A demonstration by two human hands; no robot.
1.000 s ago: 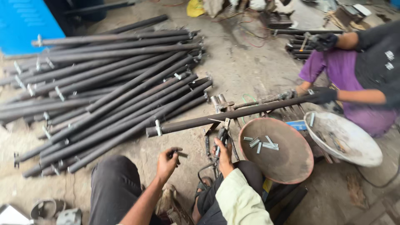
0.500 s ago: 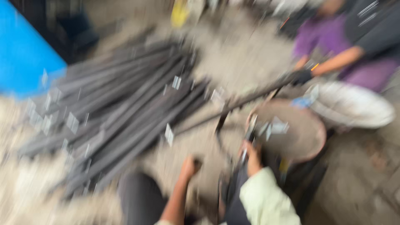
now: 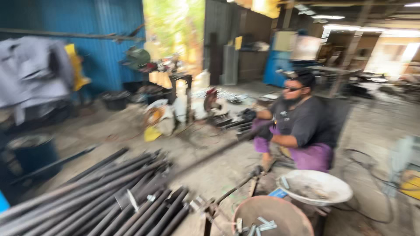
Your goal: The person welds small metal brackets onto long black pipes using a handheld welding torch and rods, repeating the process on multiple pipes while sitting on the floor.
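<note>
Neither of the wearer's hands shows; a seated co-worker's gloved hand [image 3: 261, 131] grips a long dark rod [image 3: 210, 155].

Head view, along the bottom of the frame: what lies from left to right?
Pile of dark metal rods → rusty round pan holding small metal pieces → pale shallow basin → yellow-and-grey machine at the right edge.

We're looking across a blurry workshop: a stack of long dark metal rods [image 3: 100, 196] is lying on the floor, a rusty round pan [image 3: 271, 216] is sitting beside a whitish bowl [image 3: 315, 187], and a seated co-worker [image 3: 302, 126] is gripping one rod.
</note>
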